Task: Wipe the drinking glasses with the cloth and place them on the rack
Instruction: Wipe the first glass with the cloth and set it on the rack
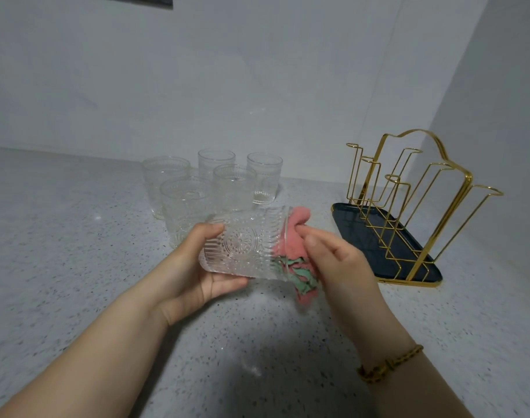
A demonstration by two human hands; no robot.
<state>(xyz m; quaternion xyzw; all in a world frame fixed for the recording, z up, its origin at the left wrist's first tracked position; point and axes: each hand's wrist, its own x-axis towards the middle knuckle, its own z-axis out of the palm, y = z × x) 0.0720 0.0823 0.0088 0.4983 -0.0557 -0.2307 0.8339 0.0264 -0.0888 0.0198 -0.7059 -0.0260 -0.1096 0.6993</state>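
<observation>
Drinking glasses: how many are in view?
6. One glass sideways in the left hand; five upright on the counter behind it: back left, back middle, back right, front left, front right. None seems hidden.

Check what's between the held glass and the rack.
Head view: cloth and right hand pinching it at the glass mouth, then bare counter to the rack.
</observation>
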